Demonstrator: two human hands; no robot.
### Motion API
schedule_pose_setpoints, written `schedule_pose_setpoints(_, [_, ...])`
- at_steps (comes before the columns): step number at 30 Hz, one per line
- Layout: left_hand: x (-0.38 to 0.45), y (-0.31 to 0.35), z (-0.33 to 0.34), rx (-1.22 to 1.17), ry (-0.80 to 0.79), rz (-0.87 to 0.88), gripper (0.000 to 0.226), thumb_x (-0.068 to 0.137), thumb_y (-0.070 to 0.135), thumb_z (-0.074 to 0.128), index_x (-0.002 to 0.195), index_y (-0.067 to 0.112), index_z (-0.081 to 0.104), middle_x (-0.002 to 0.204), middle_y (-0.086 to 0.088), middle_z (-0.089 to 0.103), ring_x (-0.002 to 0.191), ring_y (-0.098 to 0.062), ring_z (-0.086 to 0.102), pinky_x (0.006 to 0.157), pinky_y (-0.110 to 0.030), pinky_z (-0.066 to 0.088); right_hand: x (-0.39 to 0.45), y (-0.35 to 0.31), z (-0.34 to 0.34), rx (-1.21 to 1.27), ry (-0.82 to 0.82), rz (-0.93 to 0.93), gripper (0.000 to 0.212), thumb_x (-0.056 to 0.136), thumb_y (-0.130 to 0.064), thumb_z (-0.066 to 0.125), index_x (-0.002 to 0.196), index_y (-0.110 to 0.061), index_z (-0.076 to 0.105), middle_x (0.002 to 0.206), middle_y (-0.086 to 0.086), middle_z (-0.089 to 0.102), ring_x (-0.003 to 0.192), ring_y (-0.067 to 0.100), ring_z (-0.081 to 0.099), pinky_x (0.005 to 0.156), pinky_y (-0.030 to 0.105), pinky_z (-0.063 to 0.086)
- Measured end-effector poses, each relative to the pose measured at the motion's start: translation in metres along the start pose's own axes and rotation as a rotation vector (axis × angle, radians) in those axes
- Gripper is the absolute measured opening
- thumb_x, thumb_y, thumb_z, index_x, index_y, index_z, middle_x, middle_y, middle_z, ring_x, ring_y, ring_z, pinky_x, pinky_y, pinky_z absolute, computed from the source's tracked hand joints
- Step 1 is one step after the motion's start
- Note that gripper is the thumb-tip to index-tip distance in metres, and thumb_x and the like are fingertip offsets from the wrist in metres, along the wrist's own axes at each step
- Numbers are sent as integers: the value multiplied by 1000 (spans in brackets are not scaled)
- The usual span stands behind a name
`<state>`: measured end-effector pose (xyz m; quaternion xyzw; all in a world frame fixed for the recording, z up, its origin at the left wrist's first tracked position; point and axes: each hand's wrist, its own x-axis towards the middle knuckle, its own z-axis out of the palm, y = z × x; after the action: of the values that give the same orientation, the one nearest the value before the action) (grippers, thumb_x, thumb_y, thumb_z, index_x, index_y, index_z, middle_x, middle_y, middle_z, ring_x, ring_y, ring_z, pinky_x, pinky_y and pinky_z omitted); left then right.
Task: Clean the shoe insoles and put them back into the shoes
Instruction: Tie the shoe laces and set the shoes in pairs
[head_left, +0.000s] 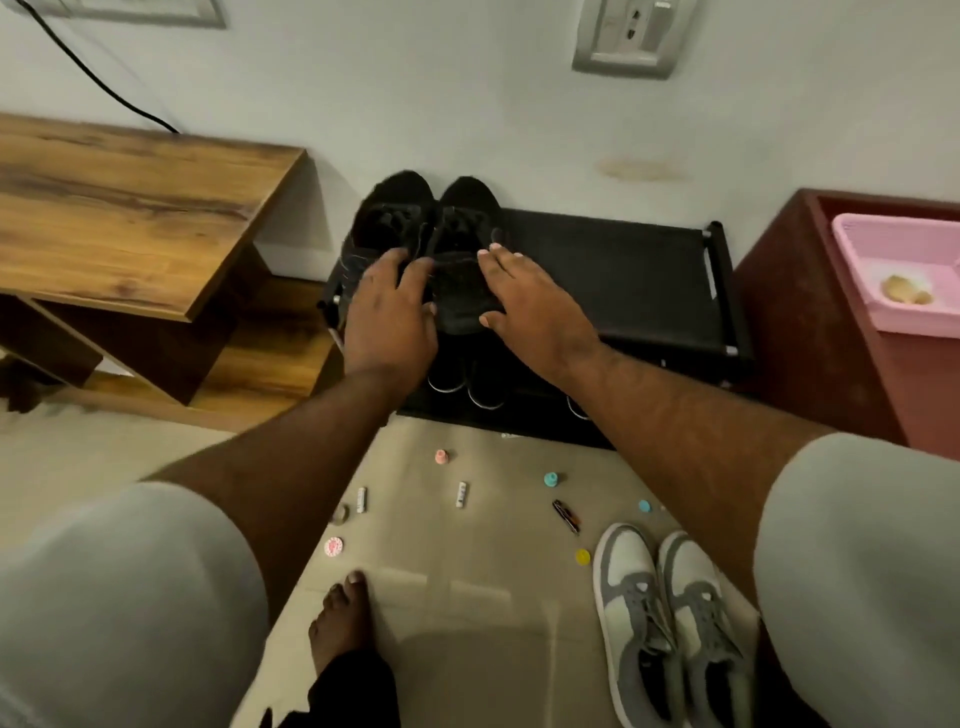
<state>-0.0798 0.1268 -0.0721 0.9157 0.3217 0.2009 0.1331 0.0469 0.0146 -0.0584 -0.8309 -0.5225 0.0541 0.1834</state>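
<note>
Two black shoes stand side by side on top of a black shoe rack (623, 270) against the wall, toes toward the wall. My left hand (387, 312) lies over the left black shoe (395, 208), fingers spread on its opening. My right hand (524, 296) rests with straight fingers on the right black shoe (467, 208). No insole is visible; the shoe openings are dark and partly covered by my hands. A grey and white pair of sneakers (670, 613) stands on the floor at the lower right.
A wooden bench (130, 208) is on the left, a maroon cabinet (810, 312) with a pink tray (883, 270) on the right. More shoes (467, 389) sit on the rack's lower shelf. Small caps and batteries (462, 493) litter the floor. My bare foot (337, 618) is below.
</note>
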Motion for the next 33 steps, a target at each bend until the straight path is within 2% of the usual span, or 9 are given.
schedule_pose_setpoints(3, [-61,38,33,-41,-93,81,51,90,13,60,140,13,49,142,-12,46,129,-29,44,109,-39,37,-63,28,9,-41,-119,93,63,96,-22,53,150,-12,23,157,5,25,144,20,23,116,34,25])
schedule_pose_setpoints(10, [-197,123,140,-70,-652,94,51,94,16,53,144,21,44,143,-5,45,124,-30,46,100,-42,43,-231,119,59,-85,-511,380,56,98,-26,50,147,-8,28,152,11,31,140,24,30,112,34,26])
schedule_pose_setpoints(16, [-294,168,222,-104,-1138,84,38,98,19,47,135,23,57,138,-7,53,128,-28,48,105,-36,39,-368,174,124,-63,-657,521,31,94,-24,51,121,-9,54,123,12,58,115,31,55,97,35,41])
schedule_pose_setpoints(22, [-356,179,285,-52,-1457,38,62,97,27,57,152,16,31,156,-9,33,141,-26,36,113,-31,29,-444,194,174,67,-801,687,36,94,-19,40,117,-1,60,115,21,61,108,37,58,89,39,44])
schedule_pose_setpoints(25, [-371,174,308,20,-1525,-11,71,93,29,62,152,14,27,155,-13,33,139,-32,37,113,-40,34,-448,191,194,51,-655,666,35,78,-7,43,100,-4,70,91,16,67,84,35,67,68,43,54])
schedule_pose_setpoints(26, [-376,173,319,52,-1528,-16,73,90,32,65,151,15,28,153,-12,36,136,-34,40,110,-44,38,-447,196,201,10,-627,645,38,79,-6,43,108,-7,67,96,13,66,87,32,67,69,41,53])
schedule_pose_setpoints(29, [-382,175,326,146,-1454,44,71,87,35,68,146,16,34,143,-10,45,126,-35,46,101,-44,46,-449,204,213,-23,-811,590,46,98,-23,37,144,-19,34,139,13,46,127,31,44,102,49,34])
schedule_pose_setpoints(31, [-380,177,327,245,-1351,116,66,89,36,66,143,13,37,139,-11,47,122,-36,46,95,-41,46,-452,214,219,35,-878,591,49,101,-41,28,144,-19,35,144,15,41,132,31,38,108,48,27])
schedule_pose_setpoints(33, [-375,178,317,315,-1228,187,58,91,35,63,140,13,41,135,-11,49,117,-37,46,90,-40,47,-452,212,219,-33,-843,530,46,101,-36,29,146,-24,31,142,13,43,130,31,39,104,48,32])
